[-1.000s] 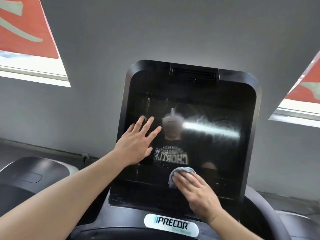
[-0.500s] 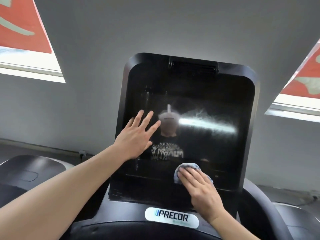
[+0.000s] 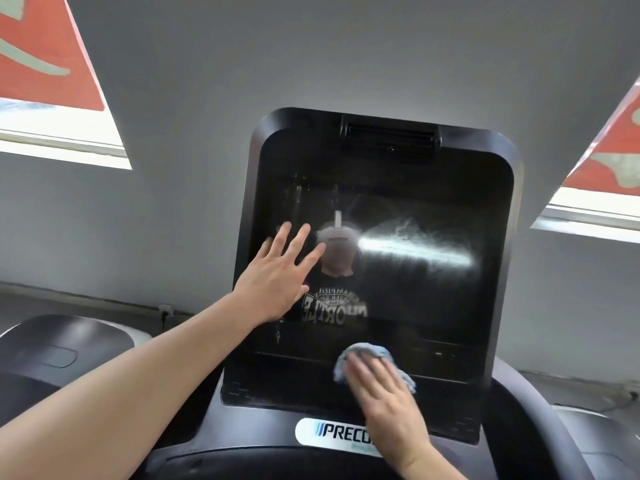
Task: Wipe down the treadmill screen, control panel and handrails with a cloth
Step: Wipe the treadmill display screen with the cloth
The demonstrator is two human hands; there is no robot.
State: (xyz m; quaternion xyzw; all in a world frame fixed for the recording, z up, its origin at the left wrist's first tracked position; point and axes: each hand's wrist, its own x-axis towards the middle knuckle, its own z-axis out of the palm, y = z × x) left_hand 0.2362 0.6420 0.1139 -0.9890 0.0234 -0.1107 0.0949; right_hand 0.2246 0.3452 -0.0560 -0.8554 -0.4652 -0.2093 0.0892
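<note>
Head: two hands [image 3: 277, 282], one cloth [image 3: 363, 351].

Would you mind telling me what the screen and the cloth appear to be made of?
Screen: likely glossy glass or hard plastic; it mirrors the person and a light streak. Cloth: soft blue-grey fabric, perhaps microfibre, bunching under the right hand.

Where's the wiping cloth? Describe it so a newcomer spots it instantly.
Find the tall glossy black treadmill screen at the centre of the head view. Near its lower edge, above the white PRECOR badge, the right hand presses flat on a small crumpled pale-blue cloth. It is the only soft, light-coloured thing on the dark glass; the left hand lies bare.
</note>
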